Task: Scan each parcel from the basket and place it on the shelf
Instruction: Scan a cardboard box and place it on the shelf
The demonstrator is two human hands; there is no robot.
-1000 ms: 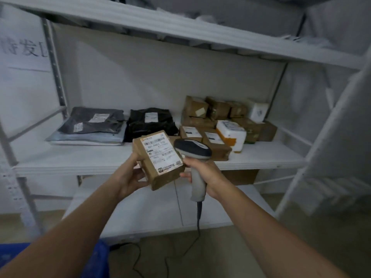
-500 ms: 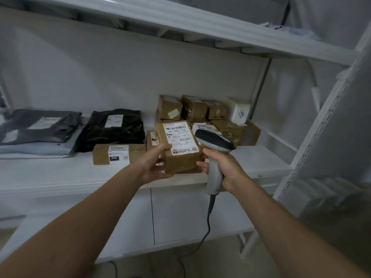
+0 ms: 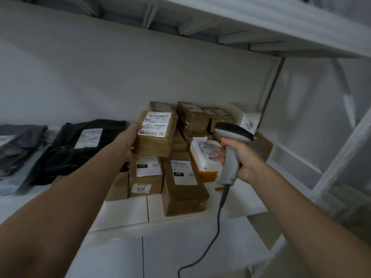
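White metal shelving fills the view. Toward its right end the middle shelf carries many taped brown cardboard boxes, with glossy black poly mailers lying flat nearer the left end. The left hand grips a small, blocky cardboard parcel by its left side, label up, above the stacked boxes and not yet set down. The right hand wraps around a grey corded scanner. The basket is out of view, so how many parcels remain is unclear.

Brown parcel, grey scanner
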